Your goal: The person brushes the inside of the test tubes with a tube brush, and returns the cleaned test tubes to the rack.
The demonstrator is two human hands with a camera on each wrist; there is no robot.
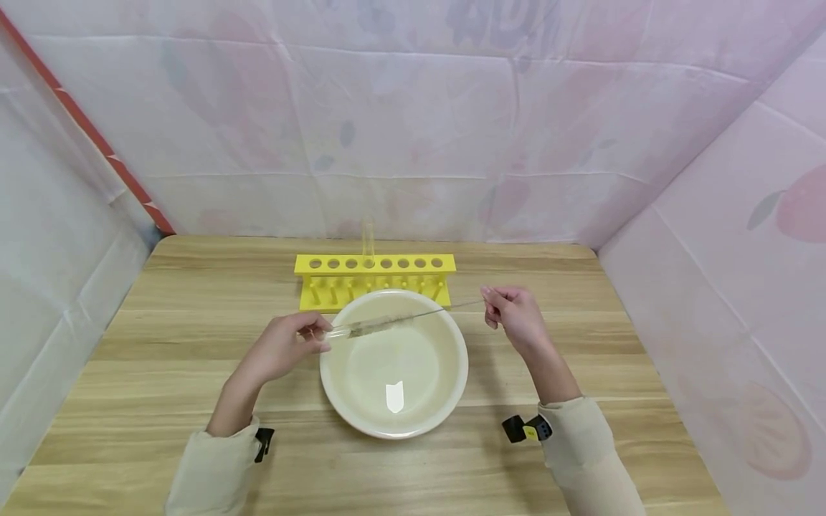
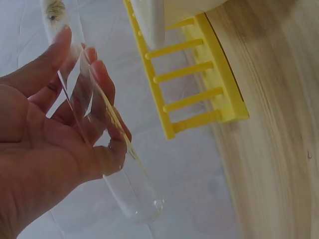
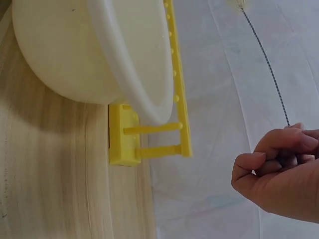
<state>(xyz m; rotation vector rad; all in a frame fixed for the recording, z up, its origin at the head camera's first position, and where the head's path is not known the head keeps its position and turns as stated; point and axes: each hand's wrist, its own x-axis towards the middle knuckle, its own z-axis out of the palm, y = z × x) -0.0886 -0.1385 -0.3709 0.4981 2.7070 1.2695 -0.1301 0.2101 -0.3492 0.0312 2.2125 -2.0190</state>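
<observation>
While a glass test tube [image 2: 134,199] is held by bent fingers of the left hand [image 1: 284,345], a twisted-wire test-tube brush [image 1: 381,325] is pinched by those of the right hand [image 1: 516,315]. Bristles lodged inside tube, above cream basin [image 1: 400,358]. Second tube [image 1: 368,240] held upright in yellow rack [image 1: 377,261], behind on bench [image 1: 400,480].

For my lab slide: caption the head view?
Test tube in left hand, brush in right hand, above a cream basin.

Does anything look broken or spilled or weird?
Nothing looks spilled, and I see no crack in the tube in the left hand. The rack stands upright. One small thing: the brush wire curves a bit instead of running straight, but it may just be flexing.
</observation>
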